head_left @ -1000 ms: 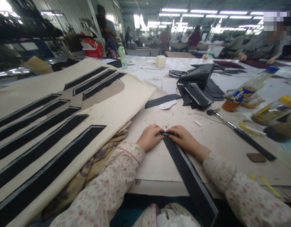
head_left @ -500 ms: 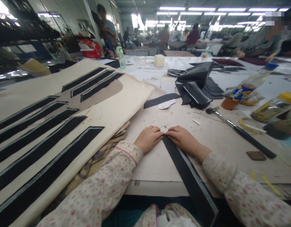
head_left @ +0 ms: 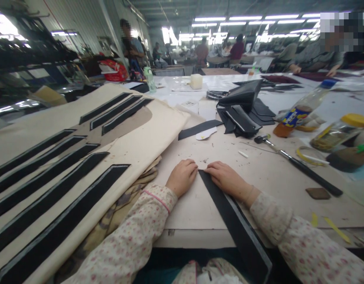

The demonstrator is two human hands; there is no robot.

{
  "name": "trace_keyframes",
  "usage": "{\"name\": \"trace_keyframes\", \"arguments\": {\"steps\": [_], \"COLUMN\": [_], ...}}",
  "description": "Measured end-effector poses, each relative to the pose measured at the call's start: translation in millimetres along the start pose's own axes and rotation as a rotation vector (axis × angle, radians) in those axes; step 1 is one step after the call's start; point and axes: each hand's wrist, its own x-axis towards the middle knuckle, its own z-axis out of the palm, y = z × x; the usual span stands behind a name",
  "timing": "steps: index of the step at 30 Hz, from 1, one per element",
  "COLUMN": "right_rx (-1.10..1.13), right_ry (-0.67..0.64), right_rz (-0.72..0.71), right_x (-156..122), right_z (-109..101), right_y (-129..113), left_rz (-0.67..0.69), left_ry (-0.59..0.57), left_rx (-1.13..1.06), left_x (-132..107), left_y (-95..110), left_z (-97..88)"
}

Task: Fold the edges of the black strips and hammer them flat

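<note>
A long black strip [head_left: 229, 213] with a pale line along one edge runs from the tabletop down over the front edge toward my lap. At its far end my right hand [head_left: 227, 179] is closed, fingers together, pressing and gripping the narrow tip. My left hand [head_left: 181, 178] rests on the table just left of that tip, its fingers curled and closed. Its fingertips come right up to the strip's corner; what lies under them is hidden. Left of my arms, several similar black strips [head_left: 78, 209] with pale edge lines lie on a cream padded board [head_left: 158, 122].
Beyond my hands lie a short black piece [head_left: 199, 129], a white paper shape [head_left: 206, 134] and stacked black pieces [head_left: 241, 114]. To the right are a hammer [head_left: 300, 165], a Pepsi bottle [head_left: 300, 112], a yellow-lidded jar [head_left: 341, 132] and a brown block [head_left: 318, 193]. A co-worker [head_left: 314, 59] handles dark cloth.
My left hand has drawn slightly left, leaving more of the strip's tip uncovered. My right hand stays on the tip. The whole view has shifted a little.
</note>
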Motion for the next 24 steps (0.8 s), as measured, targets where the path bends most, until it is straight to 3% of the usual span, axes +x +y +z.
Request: {"name": "trace_keyframes", "arguments": {"steps": [4, 10, 18, 24], "right_rx": [0.165, 0.382, 0.267, 0.218], "right_ry": [0.059, 0.179, 0.119, 0.091], "right_rz": [0.057, 0.275, 0.141, 0.128], "right_x": [-1.0, -9.5, -9.5, -10.9], "right_z": [2.9, 0.8, -2.6, -5.9], "right_y": [6.4, 26.6, 23.6, 21.2], "left_rz": [-0.022, -0.006, 0.052, 0.073], "left_ry": [-0.015, -0.095, -0.085, -0.126], "left_rx": [-0.116, -0.016, -0.004, 0.035], "left_x": [4.3, 1.5, 4.1, 5.7], "left_y": [15.7, 25.0, 23.9, 25.5], "left_z": [12.1, 21.6, 17.0, 13.1]}}
